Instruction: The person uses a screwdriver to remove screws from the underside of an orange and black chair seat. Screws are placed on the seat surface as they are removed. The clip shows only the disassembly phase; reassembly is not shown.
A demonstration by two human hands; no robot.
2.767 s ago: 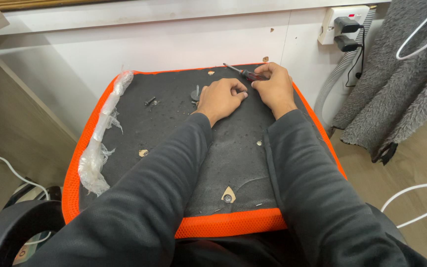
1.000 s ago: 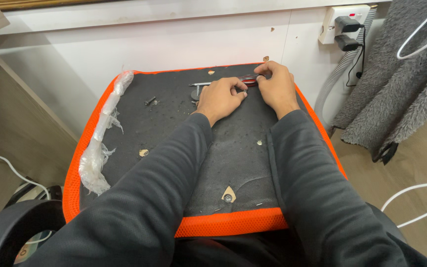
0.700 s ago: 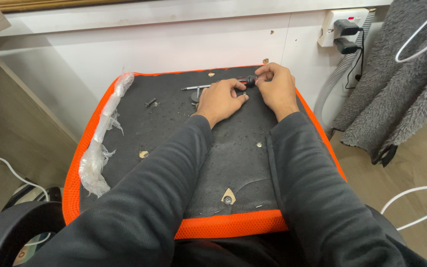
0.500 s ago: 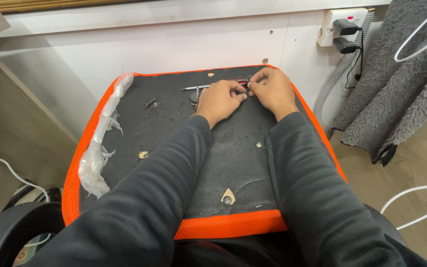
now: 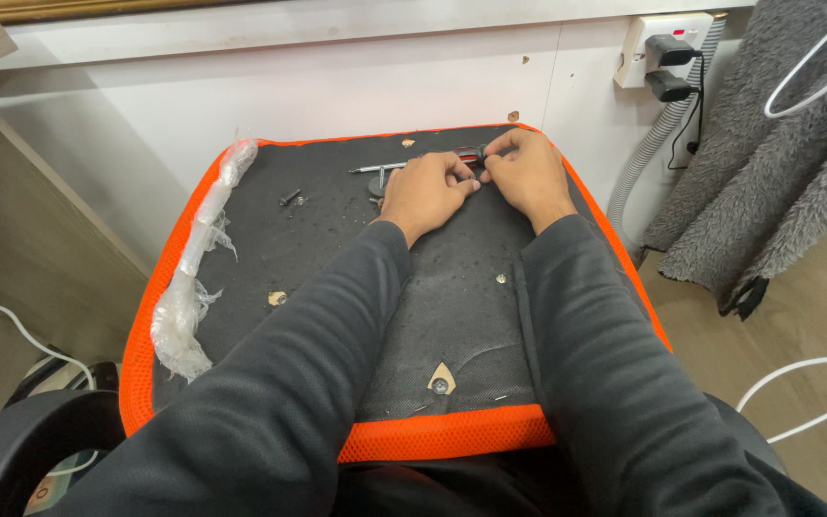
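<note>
No packages, labels, signs, screens

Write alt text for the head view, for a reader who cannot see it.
Two hands in dark sleeves meet at the far edge of an upturned seat with black underside and orange rim: the right hand and left hand pinch something small beside a screwdriver. A loose bolt and crumpled plastic wrap lie to the left.

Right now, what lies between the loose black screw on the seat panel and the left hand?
In the head view, between the loose black screw and the left hand lie a round dark washer-like piece and the screwdriver shaft tip.
</note>
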